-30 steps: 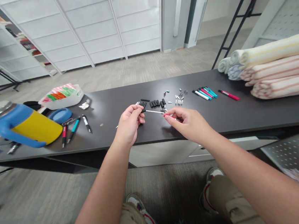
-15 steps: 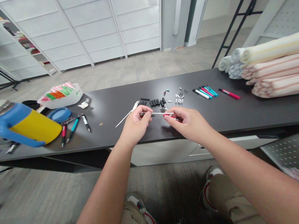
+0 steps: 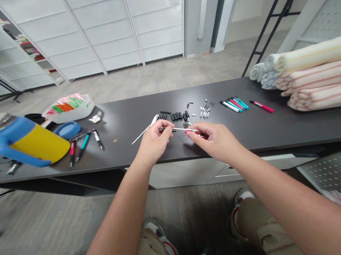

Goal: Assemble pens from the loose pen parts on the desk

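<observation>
My left hand (image 3: pixel 158 135) pinches a thin white pen refill (image 3: pixel 181 129) that reaches right across the gap between the hands. My right hand (image 3: pixel 209 134) is closed around a red pen barrel (image 3: pixel 193 132), its end by the refill's right part. Whether refill and barrel touch, I cannot tell. Beyond the hands lie black rubber grips (image 3: pixel 179 115), silvery pen tips (image 3: pixel 205 114) and other small pen parts. More white refills (image 3: pixel 145 133) lie at my left hand's far side. Several red, teal and white pen barrels (image 3: pixel 234 104) form a group to the right.
A blue and yellow jug (image 3: pixel 42 143) lies tilted at the left, near assembled pens (image 3: pixel 83 146), a blue lid (image 3: pixel 67 130) and a white tray (image 3: pixel 87 107) of colourful packets. One red barrel (image 3: pixel 262 106) lies alone. Rolled striped fabric (image 3: pixel 320 75) is stacked at the right of the dark table (image 3: pixel 125 156).
The white refill now slopes slightly down toward its right end, where it was nearly level before. Both hands stay in almost the same place with the same hold.
</observation>
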Demonstrator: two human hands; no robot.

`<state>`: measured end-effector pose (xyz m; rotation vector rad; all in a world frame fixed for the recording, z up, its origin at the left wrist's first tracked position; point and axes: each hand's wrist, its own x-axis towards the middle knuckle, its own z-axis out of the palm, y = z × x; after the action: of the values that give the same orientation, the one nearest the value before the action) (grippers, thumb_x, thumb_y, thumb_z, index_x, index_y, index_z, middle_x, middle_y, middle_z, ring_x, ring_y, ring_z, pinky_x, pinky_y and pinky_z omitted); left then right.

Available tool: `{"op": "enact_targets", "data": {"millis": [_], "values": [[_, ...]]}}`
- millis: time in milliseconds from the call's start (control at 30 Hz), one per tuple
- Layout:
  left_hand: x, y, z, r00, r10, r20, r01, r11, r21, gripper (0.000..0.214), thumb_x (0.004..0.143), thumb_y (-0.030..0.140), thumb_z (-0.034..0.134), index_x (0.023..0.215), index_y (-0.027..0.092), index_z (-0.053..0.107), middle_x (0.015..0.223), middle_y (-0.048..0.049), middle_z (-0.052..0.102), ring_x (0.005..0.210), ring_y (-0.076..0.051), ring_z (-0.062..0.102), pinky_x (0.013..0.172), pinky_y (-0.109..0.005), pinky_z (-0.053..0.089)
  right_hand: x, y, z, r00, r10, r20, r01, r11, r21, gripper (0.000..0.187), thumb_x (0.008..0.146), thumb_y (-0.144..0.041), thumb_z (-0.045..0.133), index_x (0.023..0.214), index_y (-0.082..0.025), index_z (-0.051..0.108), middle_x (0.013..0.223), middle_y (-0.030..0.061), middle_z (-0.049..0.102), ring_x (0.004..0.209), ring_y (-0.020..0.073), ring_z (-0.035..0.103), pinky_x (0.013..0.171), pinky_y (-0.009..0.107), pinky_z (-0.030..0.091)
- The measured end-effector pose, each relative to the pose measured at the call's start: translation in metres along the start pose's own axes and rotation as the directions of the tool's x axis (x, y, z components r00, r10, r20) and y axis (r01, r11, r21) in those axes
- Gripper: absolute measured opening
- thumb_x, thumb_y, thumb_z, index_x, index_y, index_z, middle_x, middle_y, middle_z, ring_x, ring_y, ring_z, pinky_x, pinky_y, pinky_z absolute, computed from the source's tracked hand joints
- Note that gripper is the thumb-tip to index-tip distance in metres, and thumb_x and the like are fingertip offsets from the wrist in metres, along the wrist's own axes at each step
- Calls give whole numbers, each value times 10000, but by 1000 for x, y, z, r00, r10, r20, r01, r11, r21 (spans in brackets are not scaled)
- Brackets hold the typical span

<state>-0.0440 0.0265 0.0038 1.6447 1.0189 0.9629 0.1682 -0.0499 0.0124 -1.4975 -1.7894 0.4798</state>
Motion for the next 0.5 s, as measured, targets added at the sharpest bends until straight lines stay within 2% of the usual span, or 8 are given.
{"op": "enact_targets", "data": {"millis": [267,500], "values": [[0,0,0,1000,-2,9,2,1000,-13,149,959,331,643,1012,212,716,766,2,659,624,-114,545,612,-239,414,0,3,1,997,-71,19,71,997,17,299,1051,-430,599,1077,-261,844,1116,39,832,946,249,764,760,315,516],[-1,0,-2,999,18,31,-20,998,60,213,971,394,650,1036,212,741,783,1,666,656,-118,552,640,-248,425,0,4,3,996,-93,8,93,996,5,294,1055,-404,591,1109,-268,846,1155,37,828,1016,266,775,820,330,545]]}}
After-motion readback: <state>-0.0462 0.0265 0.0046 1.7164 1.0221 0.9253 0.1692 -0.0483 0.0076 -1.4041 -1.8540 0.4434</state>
